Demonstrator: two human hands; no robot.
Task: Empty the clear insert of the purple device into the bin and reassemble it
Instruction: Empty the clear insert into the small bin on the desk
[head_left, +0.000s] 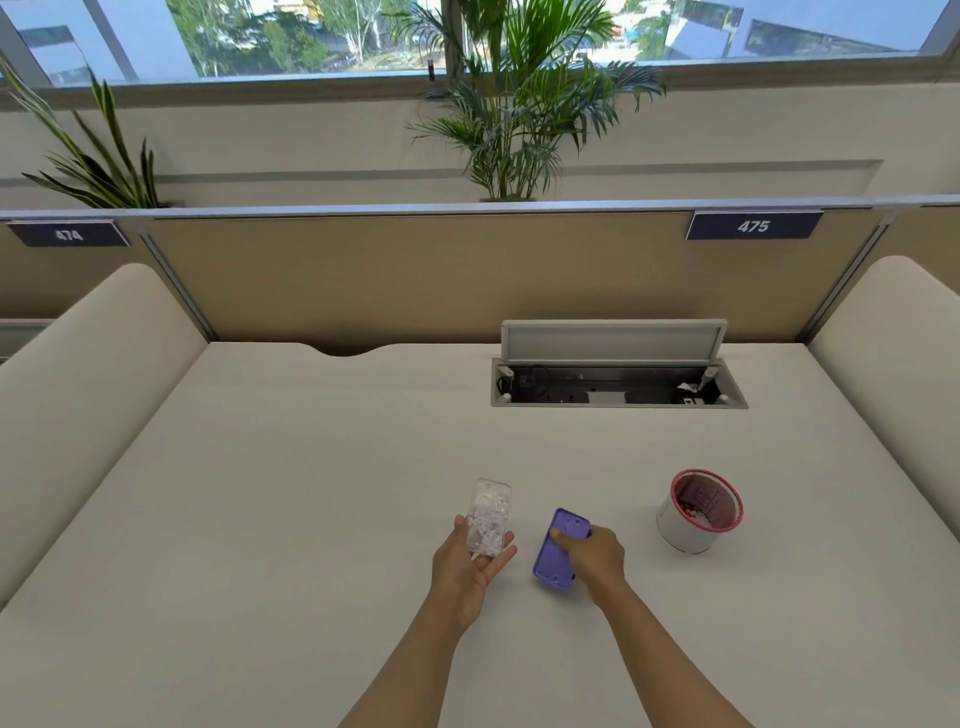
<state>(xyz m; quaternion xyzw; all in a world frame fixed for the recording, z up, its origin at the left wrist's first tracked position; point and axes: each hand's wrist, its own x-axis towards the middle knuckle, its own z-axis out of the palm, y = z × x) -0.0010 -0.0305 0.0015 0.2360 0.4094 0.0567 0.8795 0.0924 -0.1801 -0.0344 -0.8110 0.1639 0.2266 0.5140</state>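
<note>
- Fingers (500, 558) of your left hand (467, 564) cradle the clear insert (488, 517) from below, loosely curled; its long axis points away from you, pale scraps inside.
- Your right hand (592, 558) is wrapped around the purple device (558, 551), low over the desk (311, 493).
- Head view: the bin (698, 512) sits to the right, beyond the right hand, so the insert must cross over.
- Whether the device touches the desk is unclear.
</note>
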